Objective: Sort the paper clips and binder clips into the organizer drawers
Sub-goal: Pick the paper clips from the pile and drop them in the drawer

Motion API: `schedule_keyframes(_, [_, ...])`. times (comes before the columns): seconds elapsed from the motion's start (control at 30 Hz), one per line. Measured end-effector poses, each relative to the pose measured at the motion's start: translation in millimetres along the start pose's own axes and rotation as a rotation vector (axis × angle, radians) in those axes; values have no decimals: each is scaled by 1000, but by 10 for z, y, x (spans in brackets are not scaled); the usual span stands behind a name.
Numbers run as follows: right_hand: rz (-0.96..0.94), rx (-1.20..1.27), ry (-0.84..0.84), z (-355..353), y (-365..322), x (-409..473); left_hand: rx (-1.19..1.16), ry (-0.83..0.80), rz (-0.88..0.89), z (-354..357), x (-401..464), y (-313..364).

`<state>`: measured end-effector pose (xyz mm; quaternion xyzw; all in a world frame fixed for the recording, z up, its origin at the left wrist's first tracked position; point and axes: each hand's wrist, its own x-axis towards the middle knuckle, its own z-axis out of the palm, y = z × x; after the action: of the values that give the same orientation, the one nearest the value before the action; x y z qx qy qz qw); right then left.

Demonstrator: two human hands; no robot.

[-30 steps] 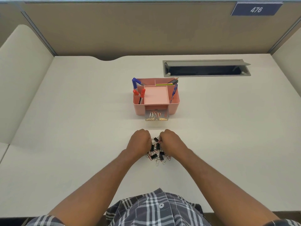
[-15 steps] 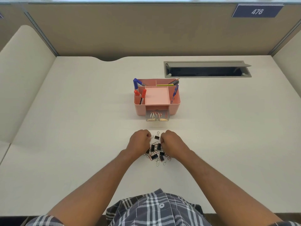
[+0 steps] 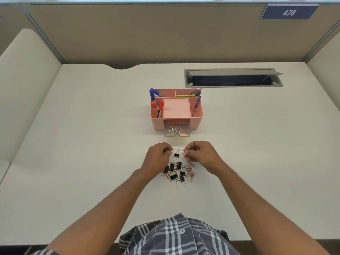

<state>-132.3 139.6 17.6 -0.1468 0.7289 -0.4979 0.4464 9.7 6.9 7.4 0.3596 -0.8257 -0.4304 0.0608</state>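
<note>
Pink organizer point(image 3: 176, 115) is sitting on the white desk point(image 3: 73, 144); all positions below are referenced to it. Its clear lower drawer point(image 3: 177, 131) is standing pulled out toward the person and is holding several paper clips, gold and reddish.

Left hand point(image 3: 158, 155) is hovering near the drawer front, slightly left of it, fingers curled in, pinching a light-coloured paper clip point(image 3: 173, 150) at the fingertips. Right hand point(image 3: 199, 153) is hovering near the drawer front, slightly right, fingers curled and pinching red paper clips point(image 3: 184, 152).

One black binder clip point(image 3: 176, 154) is lying alone between the two hands, in line with the drawer. The mixed pile point(image 3: 179, 172) of black binder clips and red and silver paper clips is lying further toward the person, between the forearms.

Markers and pencils are standing in the organizer's outer compartments.
</note>
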Motion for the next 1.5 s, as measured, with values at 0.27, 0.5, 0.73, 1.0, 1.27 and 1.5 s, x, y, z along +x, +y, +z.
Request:
schedule_keyframes(0.27, [-70, 71, 45, 42, -172, -9, -76, 70, 39, -73, 42, 105])
schedule_keyframes(0.5, [-318, -164, 258, 86, -621, 170, 15, 253, 223, -260, 307, 390])
schedule_keyframes(0.73, [-499, -554, 302, 192, -756, 249, 198, 252, 252, -300, 493, 557])
schedule_keyframes(1.0, [-565, -631, 262, 172, -693, 249, 146, 191, 292, -287, 514, 492])
schedule_keyframes(1.27, [-659, -567, 425, 95, -213, -17, 114, 366, 472, -137, 192, 224])
schedule_keyframes(1.5, [-432, -1062, 127, 245, 191, 153, 224, 166, 324, 178, -38, -115])
